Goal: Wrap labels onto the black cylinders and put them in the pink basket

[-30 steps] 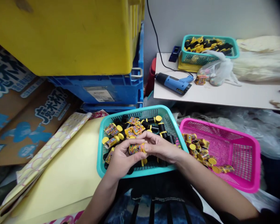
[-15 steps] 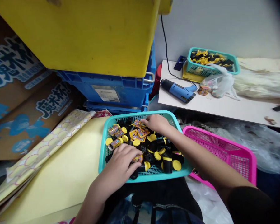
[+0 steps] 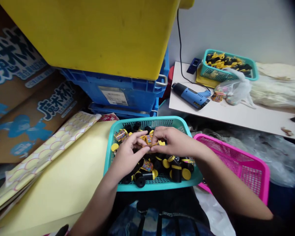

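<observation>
A teal basket (image 3: 113,177) on my lap holds several small black tubes with yellow caps and orange printed labels. My left hand (image 3: 126,154) and my right hand (image 3: 173,142) meet over the middle of the basket. Both pinch a small orange label (image 3: 148,140) between their fingertips. A wrapped tube (image 3: 146,165) lies just below my left hand. More labelled tubes (image 3: 120,135) sit at the basket's back left.
A pink basket (image 3: 248,170) stands at the right. Stacked yellow (image 3: 93,32) and blue crates (image 3: 127,91) rise behind. A white tabletop (image 3: 248,114) carries a blue heat gun (image 3: 190,94), another teal basket (image 3: 226,67) and a plastic bag (image 3: 232,90). Cardboard and yellow sheets lie left.
My right hand came back from the basket's far edge with a label. My left hand let the wrapped tube lie and rose to meet it; both now pinch the label together.
</observation>
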Tool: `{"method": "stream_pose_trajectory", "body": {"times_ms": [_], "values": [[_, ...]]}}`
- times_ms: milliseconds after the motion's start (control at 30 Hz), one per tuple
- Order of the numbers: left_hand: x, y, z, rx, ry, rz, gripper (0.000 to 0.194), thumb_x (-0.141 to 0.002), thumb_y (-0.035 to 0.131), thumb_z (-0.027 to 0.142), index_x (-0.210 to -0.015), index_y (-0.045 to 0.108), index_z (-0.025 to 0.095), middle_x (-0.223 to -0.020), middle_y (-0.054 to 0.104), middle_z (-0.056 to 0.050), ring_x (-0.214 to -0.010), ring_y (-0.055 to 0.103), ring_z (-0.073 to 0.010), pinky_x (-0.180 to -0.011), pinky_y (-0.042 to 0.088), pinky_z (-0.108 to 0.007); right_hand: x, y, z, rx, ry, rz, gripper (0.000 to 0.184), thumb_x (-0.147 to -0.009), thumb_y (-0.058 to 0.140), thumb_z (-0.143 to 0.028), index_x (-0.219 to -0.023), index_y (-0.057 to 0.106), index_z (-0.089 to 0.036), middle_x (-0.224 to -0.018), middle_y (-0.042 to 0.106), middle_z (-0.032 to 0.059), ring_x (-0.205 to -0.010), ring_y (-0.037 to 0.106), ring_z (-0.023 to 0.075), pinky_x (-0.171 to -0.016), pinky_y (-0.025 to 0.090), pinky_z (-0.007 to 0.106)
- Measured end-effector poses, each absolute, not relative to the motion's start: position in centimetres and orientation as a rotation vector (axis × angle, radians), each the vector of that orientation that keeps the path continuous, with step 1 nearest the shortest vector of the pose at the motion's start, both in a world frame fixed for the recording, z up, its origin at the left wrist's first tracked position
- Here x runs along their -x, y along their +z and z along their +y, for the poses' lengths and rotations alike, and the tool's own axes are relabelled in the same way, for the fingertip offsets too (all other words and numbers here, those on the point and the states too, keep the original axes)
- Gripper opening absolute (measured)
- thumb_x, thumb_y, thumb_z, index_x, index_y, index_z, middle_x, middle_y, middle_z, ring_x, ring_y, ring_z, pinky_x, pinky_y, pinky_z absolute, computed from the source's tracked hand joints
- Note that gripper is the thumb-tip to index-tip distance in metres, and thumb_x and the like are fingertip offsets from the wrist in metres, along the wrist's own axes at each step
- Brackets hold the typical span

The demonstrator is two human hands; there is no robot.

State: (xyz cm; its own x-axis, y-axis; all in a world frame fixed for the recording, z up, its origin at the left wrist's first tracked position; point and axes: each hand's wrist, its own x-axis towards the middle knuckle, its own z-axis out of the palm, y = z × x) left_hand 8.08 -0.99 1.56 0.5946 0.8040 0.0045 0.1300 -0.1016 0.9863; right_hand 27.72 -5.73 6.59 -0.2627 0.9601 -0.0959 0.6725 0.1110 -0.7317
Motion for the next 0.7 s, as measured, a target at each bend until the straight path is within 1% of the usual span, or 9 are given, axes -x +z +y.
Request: {"method": "stream_pose_trajectory", "body": {"times_ms": [33, 100, 167, 267, 333, 433, 533, 633, 700], "values": [[-8.6, 1.6, -1.2, -1.503, 0.689, 0.780, 0.039, -0.078, 0.069, 0.025, -0.116, 0.062, 0.024, -0.085, 0.065, 0.000, -0.082, 0.063, -0.0141, -0.079, 0.051, -0.027, -27.5, 6.7, -6.3, 1.582, 0.968, -1.939, 0.016, -0.080, 0.064, -0.031, -0.080, 0.061, -0.015, -0.085, 0.058, 0.0014, -0.078, 0.053, 0.0120, -0.072, 0.039, 0.024], [-9.2, 1.7, -1.8, -1.307, 0.802, 0.799, 0.031, -0.076, 0.071, 0.025, -0.106, 0.064, 0.022, -0.079, 0.064, 0.002, -0.076, 0.062, -0.0107, -0.074, 0.050, -0.022, -27.2, 6.1, -7.1, 1.534, 1.054, -1.763, 0.021, -0.081, 0.062, -0.036, -0.083, 0.059, -0.015, -0.085, 0.057, 0.0018, -0.078, 0.052, 0.0125, -0.072, 0.039, 0.025], [-9.5, 1.7, -2.6, -1.135, 0.917, 0.830, 0.031, -0.074, 0.074, 0.026, -0.103, 0.062, 0.021, -0.082, 0.066, 0.002, -0.078, 0.062, -0.0098, -0.073, 0.050, -0.019, -26.9, 4.8, -7.6, 1.464, 1.194, -1.511, 0.029, -0.081, 0.062, -0.043, -0.086, 0.058, -0.014, -0.084, 0.057, 0.0023, -0.077, 0.052, 0.0127, -0.071, 0.040, 0.026], [-9.7, 1.8, -3.6, -1.030, 0.885, 0.826, 0.035, -0.073, 0.076, 0.026, -0.104, 0.060, 0.020, -0.091, 0.070, -0.001, -0.086, 0.065, -0.0117, -0.080, 0.051, -0.022, -26.5, 3.2, -8.2, 1.402, 1.258, -1.173, 0.033, -0.078, 0.063, -0.047, -0.081, 0.057, -0.014, -0.080, 0.058, 0.0022, -0.074, 0.052, 0.0122, -0.071, 0.040, 0.026], [-9.7, 2.0, -4.1, -1.047, 0.815, 0.835, 0.040, -0.071, 0.077, 0.026, -0.106, 0.059, 0.019, -0.098, 0.071, -0.003, -0.091, 0.066, -0.0138, -0.084, 0.051, -0.024, -26.3, 2.7, -8.5, 1.381, 1.216, -1.099, 0.033, -0.078, 0.063, -0.046, -0.080, 0.057, -0.014, -0.079, 0.059, 0.0023, -0.074, 0.053, 0.0121, -0.072, 0.041, 0.026], [-10.0, 2.5, -4.3, -1.120, 0.776, 0.859, 0.049, -0.070, 0.078, 0.026, -0.113, 0.056, 0.019, -0.098, 0.072, -0.004, -0.092, 0.067, -0.0158, -0.084, 0.052, -0.026, -26.1, 2.7, -8.9, 1.356, 1.190, -1.162, 0.030, -0.080, 0.061, -0.044, -0.084, 0.060, -0.014, -0.085, 0.062, 0.0040, -0.079, 0.055, 0.0136, -0.076, 0.042, 0.027], [-10.5, 2.9, -4.1, -1.203, 0.817, 0.885, 0.058, -0.068, 0.079, 0.027, -0.119, 0.054, 0.019, -0.086, 0.071, -0.001, -0.082, 0.068, -0.0142, -0.077, 0.053, -0.025, -26.1, 3.0, -9.0, 1.403, 1.139, -1.206, 0.030, -0.080, 0.061, -0.043, -0.081, 0.062, -0.013, -0.082, 0.063, 0.0037, -0.077, 0.055, 0.0134, -0.074, 0.041, 0.027], [-10.9, 3.1, -3.8, -1.219, 0.867, 0.921, 0.063, -0.065, 0.081, 0.027, -0.121, 0.053, 0.019, -0.071, 0.067, 0.004, -0.071, 0.067, -0.0119, -0.071, 0.053, -0.023, -26.5, 3.3, -9.2, 1.469, 1.068, -1.194, 0.038, -0.080, 0.060, -0.051, -0.073, 0.059, -0.014, -0.072, 0.060, 0.0016, -0.069, 0.052, 0.0122, -0.067, 0.039, 0.025], [-10.9, 3.1, -3.5, -1.203, 0.887, 0.944, 0.055, -0.065, 0.080, 0.030, -0.113, 0.058, 0.018, -0.068, 0.067, 0.004, -0.064, 0.066, -0.0110, -0.066, 0.053, -0.022, -27.0, 3.5, -9.6, 1.545, 0.988, -1.257, 0.045, -0.086, 0.049, -0.055, -0.073, 0.059, -0.014, -0.073, 0.059, 0.0024, -0.072, 0.053, 0.0133, -0.068, 0.039, 0.026]]}}
